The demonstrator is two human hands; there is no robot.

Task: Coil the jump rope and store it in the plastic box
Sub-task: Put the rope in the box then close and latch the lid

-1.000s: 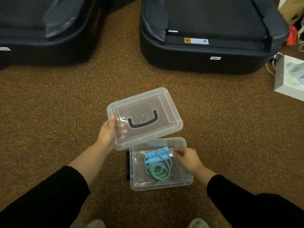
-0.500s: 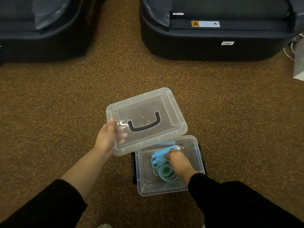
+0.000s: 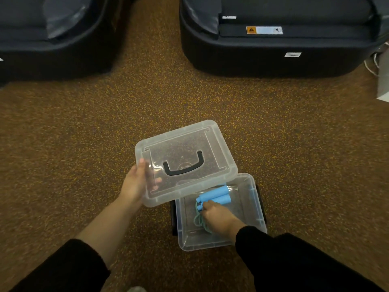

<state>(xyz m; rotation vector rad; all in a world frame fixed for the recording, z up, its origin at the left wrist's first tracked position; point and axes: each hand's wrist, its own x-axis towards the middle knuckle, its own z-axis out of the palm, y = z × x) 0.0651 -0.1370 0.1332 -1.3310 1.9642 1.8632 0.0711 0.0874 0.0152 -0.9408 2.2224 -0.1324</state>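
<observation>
A clear plastic box [image 3: 257, 211] stands open on the brown speckled floor. Inside it lies the jump rope [image 3: 214, 196], two light-blue handles side by side with a teal cord coiled below them. My right hand [image 3: 219, 216] is down inside the box on top of the coil, fingers bent onto the cord near the handle ends; most of the coil is hidden under it. My left hand [image 3: 136, 182] grips the left edge of the clear lid [image 3: 214, 144] with its black handle, holding it above the box's far-left corner.
Two large dark machine bases stand at the back, one at far left [image 3: 52, 49] and one at right [image 3: 273, 45]. A white object [image 3: 383, 85] and cables lie at the right edge. Black latches flank the box.
My right hand moved from the box's right rim down onto the coiled cord inside. The lid stayed held in my left hand, and the camera shifted slightly.
</observation>
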